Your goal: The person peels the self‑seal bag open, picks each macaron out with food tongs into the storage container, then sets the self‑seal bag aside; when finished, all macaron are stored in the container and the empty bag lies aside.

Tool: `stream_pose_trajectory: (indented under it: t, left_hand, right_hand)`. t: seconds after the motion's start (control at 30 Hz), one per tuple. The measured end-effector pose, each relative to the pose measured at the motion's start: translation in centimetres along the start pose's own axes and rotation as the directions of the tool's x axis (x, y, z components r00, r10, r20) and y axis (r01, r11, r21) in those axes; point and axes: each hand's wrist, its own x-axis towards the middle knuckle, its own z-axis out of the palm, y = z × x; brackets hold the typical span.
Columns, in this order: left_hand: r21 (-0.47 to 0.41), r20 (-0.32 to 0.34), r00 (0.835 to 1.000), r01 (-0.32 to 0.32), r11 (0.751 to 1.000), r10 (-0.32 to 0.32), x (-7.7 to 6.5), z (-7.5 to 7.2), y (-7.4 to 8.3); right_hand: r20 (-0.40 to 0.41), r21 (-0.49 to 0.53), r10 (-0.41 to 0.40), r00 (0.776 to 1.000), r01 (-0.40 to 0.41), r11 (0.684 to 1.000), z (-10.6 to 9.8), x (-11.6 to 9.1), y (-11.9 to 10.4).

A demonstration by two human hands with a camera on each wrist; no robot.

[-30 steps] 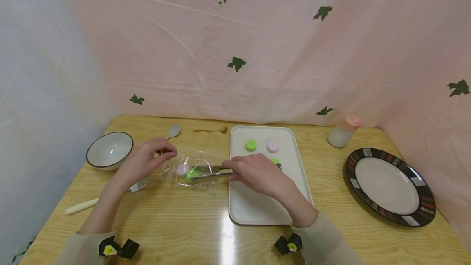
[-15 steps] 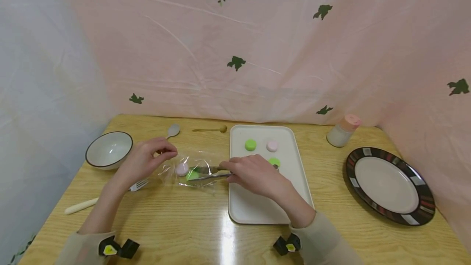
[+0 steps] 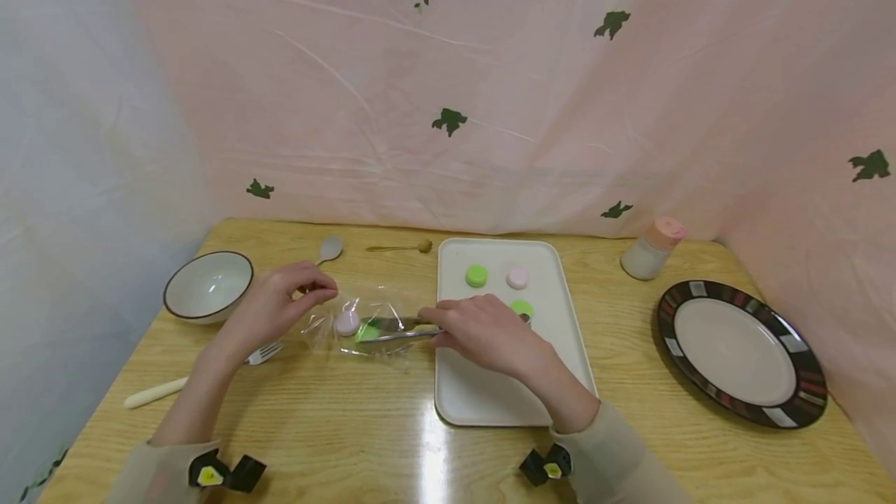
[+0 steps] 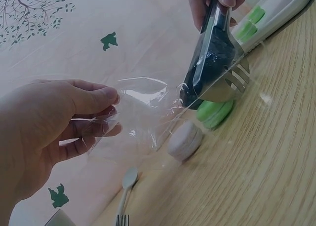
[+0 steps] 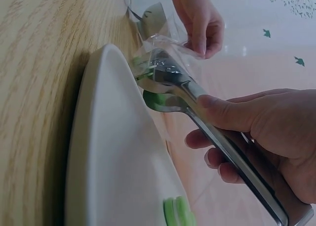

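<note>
My left hand (image 3: 287, 298) pinches the edge of a clear plastic bag (image 4: 143, 100) between thumb and fingers. The bag lies stretched along the table, left of the white tray (image 3: 483, 399). Inside it sit a pale pink macaron (image 4: 185, 141) and a green macaron (image 4: 216, 114) side by side. Metal tongs (image 5: 229, 157) are gripped in my right hand (image 3: 493, 333), over the tray's left edge. Their slotted ends reach into the bag's mouth at the green macaron, partly covering it. The two tong arms stand slightly apart.
On the tray are green macarons (image 3: 477, 276) and a pink one (image 3: 518, 278). A bowl (image 3: 208, 286), fork (image 3: 264, 352), grey spoon (image 3: 330, 248) and gold spoon (image 3: 399, 247) lie left and behind. A shaker (image 3: 652, 250) and dark-rimmed plate (image 3: 735, 352) stand right.
My right hand with the tongs has shifted very slightly left, and more of a green macaron on the tray shows past it. The left hand stays in place on the bag.
</note>
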Motion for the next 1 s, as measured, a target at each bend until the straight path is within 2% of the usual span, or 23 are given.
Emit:
stream_pose_trajectory:
  t: [0.27, 0.4, 0.53, 0.67, 0.87, 1.0]
  left_hand:
    - [-0.003, -0.003, 1.0, 0.018, 1.0, -0.018, 0.0, 0.2, 0.0]
    - [-0.006, -0.012, 1.0, 0.021, 1.0, -0.021, 0.0, 0.3, 0.0]
    - [0.009, -0.027, 0.999, 0.023, 1.0, -0.023, 0.0, 0.3, -0.1]
    - [0.021, -0.036, 0.999, 0.024, 0.999, -0.023, 0.1, 0.3, -0.1]
    - [0.022, -0.043, 0.999, 0.022, 1.0, -0.021, 0.1, 0.4, -0.2]
    - [0.027, -0.049, 0.999, 0.023, 0.999, -0.022, 0.2, 0.3, -0.2]
  right_hand:
    - [-0.019, 0.025, 0.008, 1.0, -0.008, 1.0, -0.2, -0.6, 0.9]
    - [-0.027, 0.033, 0.062, 0.998, -0.061, 0.998, -1.2, -2.0, 2.0]
    - [-0.037, 0.036, 0.156, 0.987, -0.155, 0.987, -2.3, -4.1, 3.5]
    - [-0.059, 0.031, 0.21, 0.976, -0.209, 0.978, -3.1, -6.8, 5.2]
    - [-0.081, 0.019, 0.244, 0.966, -0.244, 0.97, -3.7, -11.3, 7.1]
    - [-0.073, 0.031, 0.251, 0.965, -0.25, 0.968, -3.8, -13.4, 7.6]
